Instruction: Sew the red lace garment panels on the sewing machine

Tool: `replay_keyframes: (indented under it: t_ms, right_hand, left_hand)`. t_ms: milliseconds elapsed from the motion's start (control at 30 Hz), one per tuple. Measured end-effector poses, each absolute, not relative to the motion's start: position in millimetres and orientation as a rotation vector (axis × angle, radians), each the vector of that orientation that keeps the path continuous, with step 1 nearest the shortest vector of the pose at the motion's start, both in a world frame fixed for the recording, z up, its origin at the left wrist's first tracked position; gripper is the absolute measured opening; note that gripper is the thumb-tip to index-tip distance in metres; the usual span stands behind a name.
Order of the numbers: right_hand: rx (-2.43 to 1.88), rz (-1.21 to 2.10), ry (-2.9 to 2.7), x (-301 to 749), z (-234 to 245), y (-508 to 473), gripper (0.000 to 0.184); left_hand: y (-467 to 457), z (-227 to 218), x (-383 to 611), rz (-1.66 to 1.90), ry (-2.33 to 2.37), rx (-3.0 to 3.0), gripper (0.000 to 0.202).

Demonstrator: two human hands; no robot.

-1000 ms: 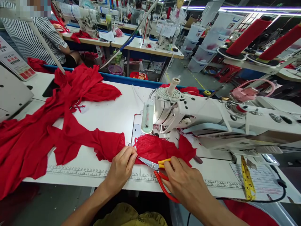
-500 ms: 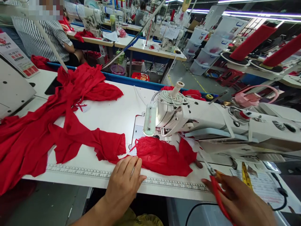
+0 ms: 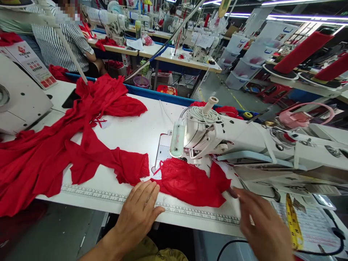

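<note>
My left hand (image 3: 138,212) lies flat on the white table (image 3: 130,134), fingers stretched out, fingertips at the left edge of a small red lace piece (image 3: 190,183). That piece lies under the head of the white sewing machine (image 3: 244,145). My right hand (image 3: 262,224) is over the table's front edge to the right of the lace piece. Its fingers are spread and point toward the fabric's right corner, slightly smeared by motion, and nothing shows in them. No scissors are in view. A large red garment (image 3: 51,156) spreads across the table's left side.
A small lamp (image 3: 177,139) hangs at the machine head. A yellow tape measure (image 3: 295,224) drapes over the table at right. Red thread cones (image 3: 301,52) stand at the upper right. Another machine (image 3: 19,101) sits far left, and a person in a striped shirt (image 3: 62,43) works behind.
My right hand carried the red-handled scissors away to the right and now comes back toward the lace piece without them. My left hand let go of the fabric and lies flat.
</note>
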State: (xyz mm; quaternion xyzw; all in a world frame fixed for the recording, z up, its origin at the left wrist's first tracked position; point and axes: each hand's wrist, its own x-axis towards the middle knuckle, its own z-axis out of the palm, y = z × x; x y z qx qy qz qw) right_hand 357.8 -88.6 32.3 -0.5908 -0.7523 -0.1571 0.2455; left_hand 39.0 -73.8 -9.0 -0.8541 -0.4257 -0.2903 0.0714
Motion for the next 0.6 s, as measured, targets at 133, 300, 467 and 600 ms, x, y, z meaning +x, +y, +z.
replay_keyframes:
  t_ms: [133,300,467,600]
  right_hand:
    - [-1.102,0.003,-2.409,261.1,32.2,-60.6,0.043]
    - [-1.086,-0.035,-2.436,220.1,11.7,-36.7,0.021]
    - [-1.151,-0.078,-2.397,232.2,1.3,-40.1,0.017]
    - [-1.177,0.001,-2.418,234.5,7.8,-39.6,0.018]
  left_hand:
    - [-62.1,-8.8,30.5,-0.845,-1.253,-2.608,0.039]
    - [-56.4,-14.2,29.9,-0.837,-1.241,-2.634,0.045]
    - [-56.9,-16.0,29.9,-0.851,-1.301,-2.647,0.038]
    - [-56.3,-16.0,30.0,-0.846,-1.318,-2.659,0.037]
